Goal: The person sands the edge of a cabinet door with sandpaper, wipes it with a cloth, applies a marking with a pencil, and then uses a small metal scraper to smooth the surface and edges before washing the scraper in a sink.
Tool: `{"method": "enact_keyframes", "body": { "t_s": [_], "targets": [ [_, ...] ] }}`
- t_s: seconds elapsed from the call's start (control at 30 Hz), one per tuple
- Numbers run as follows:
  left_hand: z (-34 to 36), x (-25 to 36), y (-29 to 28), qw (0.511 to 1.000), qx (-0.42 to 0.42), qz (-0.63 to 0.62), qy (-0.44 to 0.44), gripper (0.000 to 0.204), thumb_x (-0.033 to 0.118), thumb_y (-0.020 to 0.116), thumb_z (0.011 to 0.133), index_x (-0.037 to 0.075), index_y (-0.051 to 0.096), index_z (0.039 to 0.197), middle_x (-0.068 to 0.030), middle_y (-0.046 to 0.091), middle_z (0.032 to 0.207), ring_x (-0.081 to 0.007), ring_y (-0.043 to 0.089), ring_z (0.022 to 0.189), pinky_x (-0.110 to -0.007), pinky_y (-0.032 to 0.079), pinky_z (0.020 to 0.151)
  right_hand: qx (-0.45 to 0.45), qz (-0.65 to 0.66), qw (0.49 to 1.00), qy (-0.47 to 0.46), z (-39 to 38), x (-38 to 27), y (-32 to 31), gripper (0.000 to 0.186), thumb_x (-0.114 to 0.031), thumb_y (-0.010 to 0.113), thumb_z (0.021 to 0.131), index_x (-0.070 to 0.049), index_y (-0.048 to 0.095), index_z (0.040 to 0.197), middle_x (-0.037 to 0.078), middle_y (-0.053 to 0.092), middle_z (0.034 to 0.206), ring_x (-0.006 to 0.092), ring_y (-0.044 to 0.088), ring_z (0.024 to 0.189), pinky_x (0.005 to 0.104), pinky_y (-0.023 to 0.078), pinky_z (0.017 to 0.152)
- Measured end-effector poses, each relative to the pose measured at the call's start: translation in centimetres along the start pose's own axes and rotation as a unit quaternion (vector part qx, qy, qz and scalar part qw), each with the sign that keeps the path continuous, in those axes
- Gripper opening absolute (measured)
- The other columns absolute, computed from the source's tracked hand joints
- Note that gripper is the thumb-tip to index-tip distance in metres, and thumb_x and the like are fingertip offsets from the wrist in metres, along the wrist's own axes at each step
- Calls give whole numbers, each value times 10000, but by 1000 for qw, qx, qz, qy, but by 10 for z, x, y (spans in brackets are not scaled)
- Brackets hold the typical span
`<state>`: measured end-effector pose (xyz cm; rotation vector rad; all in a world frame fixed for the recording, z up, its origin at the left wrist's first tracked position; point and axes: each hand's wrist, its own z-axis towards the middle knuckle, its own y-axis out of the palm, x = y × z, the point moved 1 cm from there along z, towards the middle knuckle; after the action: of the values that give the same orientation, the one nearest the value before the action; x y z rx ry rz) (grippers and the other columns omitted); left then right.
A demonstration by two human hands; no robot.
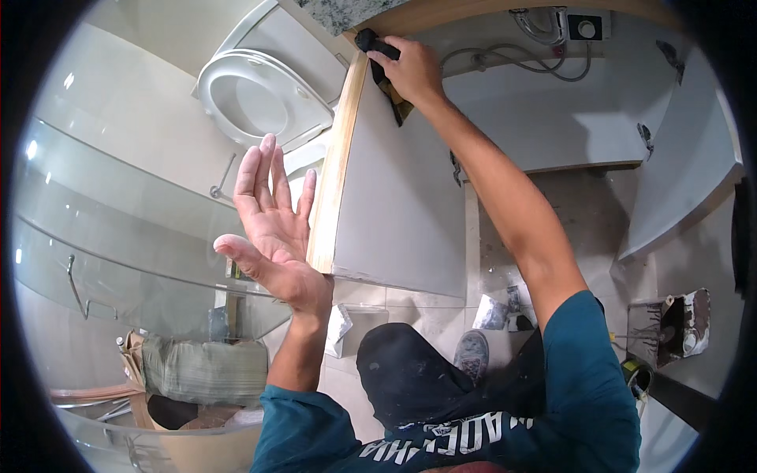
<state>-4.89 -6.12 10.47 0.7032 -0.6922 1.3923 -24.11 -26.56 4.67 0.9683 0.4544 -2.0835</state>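
1. A flat, pale grey-white cabinet door panel (406,197) stands open, its broad face smooth and unbroken.
2. A long strip of pale, bare wood (341,169) runs along the panel's left edge, its grain showing.
3. A black, stubby tool with a rounded end (367,40) lies across the strip's far end, gripped in the right hand (414,71); its working part is hidden.

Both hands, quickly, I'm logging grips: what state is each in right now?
Left hand: open, fingers spread, holding nothing.
Right hand: closed on a black object.
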Motion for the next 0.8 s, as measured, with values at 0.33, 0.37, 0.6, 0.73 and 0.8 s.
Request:
{"method": "enact_keyframes", "body": {
  "t_s": [0.33, 0.37, 0.6, 0.73, 0.8],
  "targets": [
    [0, -5, 5, 999, 8, 31, 18, 1044, 844, 223, 920, -8, 319, 1515, -227, 325, 1585, -349, 263, 1516, -587, 220, 1214, 4, 94, 995, 14, -35, -32, -18, 229, -145, 721, 867, 12, 720, 1033, 214, 731, 923, 381, 712, 863, 436, 555, 821],
    [1, 0, -2, 998, 11, 53, 24, 1048, 847, 227, 918, -9, 320, 1515, -228, 329, 1583, -354, 271, 1512, -585, 222, 1214, -2, 142, 990, 17, -65, -59, -19, 215, -112, 717, 848, 9, 720, 1026, 211, 729, 939, 378, 708, 878, 433, 553, 826],
    [-4, -8, 10, 993, -47, 45, 97, 1231, 983, 264, 781, -19, 363, 1490, -228, 412, 1532, -392, 408, 1425, -532, 299, 1177, -169, 382, 908, -18, -188, -141, -108, 319, 30, 781, 714, -21, 708, 1020, 157, 726, 960, 289, 726, 900, 393, 558, 832],
    [-36, -32, -47, 959, -70, 225, 156, 963, 741, 478, 905, -67, 400, 1424, -213, 577, 1326, -323, 571, 1240, -464, 435, 1086, -315, 383, 866, -58, -151, -141, -109, 520, -256, 852, 778, -21, 684, 1210, 140, 747, 1047, 211, 716, 965, 339, 542, 896],
    [-49, -35, -32, 969, -39, 191, 152, 663, 463, 561, 998, -82, 453, 1360, -197, 623, 1269, -265, 630, 1127, -410, 512, 993, -409, 429, 805, 18, -139, -134, -146, 497, -334, 749, 856, 27, 692, 1193, 160, 753, 1024, 262, 728, 899, 372, 572, 840]
  ]
}}
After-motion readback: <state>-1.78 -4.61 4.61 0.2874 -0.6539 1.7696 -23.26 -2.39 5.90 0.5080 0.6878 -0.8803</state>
